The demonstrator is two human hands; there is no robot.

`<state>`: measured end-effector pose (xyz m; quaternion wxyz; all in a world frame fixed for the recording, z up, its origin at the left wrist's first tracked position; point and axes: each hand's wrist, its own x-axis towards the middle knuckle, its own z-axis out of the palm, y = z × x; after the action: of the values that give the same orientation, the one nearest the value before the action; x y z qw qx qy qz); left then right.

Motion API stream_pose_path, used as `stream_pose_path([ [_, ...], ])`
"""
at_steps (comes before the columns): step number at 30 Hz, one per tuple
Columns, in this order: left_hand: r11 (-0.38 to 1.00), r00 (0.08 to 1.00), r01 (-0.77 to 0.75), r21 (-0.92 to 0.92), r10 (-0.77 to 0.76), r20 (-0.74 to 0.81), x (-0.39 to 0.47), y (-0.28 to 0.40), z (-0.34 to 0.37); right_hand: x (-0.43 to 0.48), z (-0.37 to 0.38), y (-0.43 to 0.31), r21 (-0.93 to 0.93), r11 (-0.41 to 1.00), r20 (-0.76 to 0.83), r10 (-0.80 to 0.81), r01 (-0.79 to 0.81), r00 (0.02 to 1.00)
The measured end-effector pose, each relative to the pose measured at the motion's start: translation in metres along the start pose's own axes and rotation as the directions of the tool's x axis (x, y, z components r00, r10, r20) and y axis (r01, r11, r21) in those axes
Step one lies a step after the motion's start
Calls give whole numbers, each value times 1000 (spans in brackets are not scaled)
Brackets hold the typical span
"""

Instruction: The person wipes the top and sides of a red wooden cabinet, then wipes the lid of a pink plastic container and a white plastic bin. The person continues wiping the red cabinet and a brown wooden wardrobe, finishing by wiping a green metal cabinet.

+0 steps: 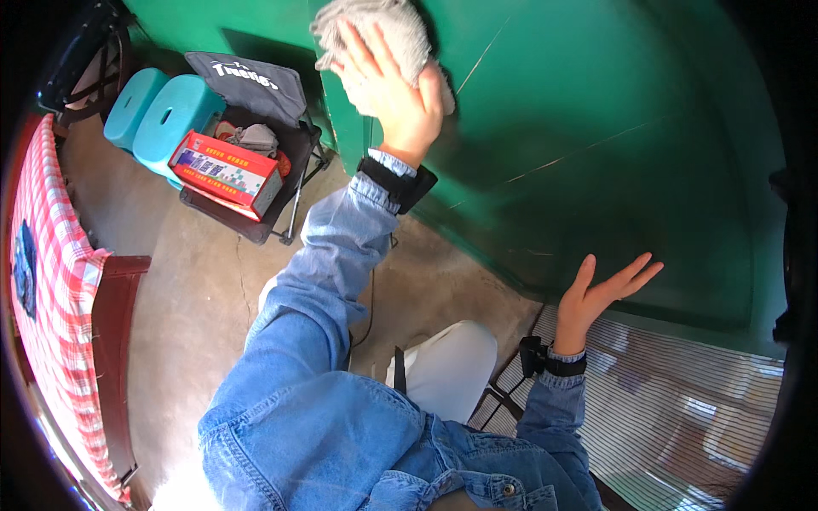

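My left hand [399, 105], fingers extended, presses a light grey terry cloth [399, 32] against a glossy green panel [575, 108]. Thin pale scratches run across that panel. Farther right, my right hand [601, 297] holds nothing, its thumb and fingers spread. It is near the panel's lower part; whether it touches the surface I cannot tell. Both arms are in blue denim sleeves, with a black band on each wrist.
A black folding chair [239, 227] bears a red printed box [223, 172] and crumpled cloths [255, 138]. Turquoise stools [169, 124] stand beside it. A red checked tablecloth [57, 268] covers a table at left. A ribbed translucent sheet [664, 409] lies at lower right. A dark cable [370, 313] crosses the concrete floor [198, 281].
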<state>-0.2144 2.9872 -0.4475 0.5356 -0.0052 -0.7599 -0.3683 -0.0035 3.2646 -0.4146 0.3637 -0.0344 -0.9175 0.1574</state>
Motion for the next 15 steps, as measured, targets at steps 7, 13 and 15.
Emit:
stream_pose_path([
  [7,978,978,207,-6,-207,-33,-104,-34,12,-27,34,11,0,999,6,-48,48,999],
  [13,451,693,721,-526,-483,535,-131,19,-38,-33,67,-33,507,852,404,-368,130,838],
  [15,468,665,732,-495,-332,669,-124,41,-60,-29,82,-54,694,715,469,-363,-82,805],
])
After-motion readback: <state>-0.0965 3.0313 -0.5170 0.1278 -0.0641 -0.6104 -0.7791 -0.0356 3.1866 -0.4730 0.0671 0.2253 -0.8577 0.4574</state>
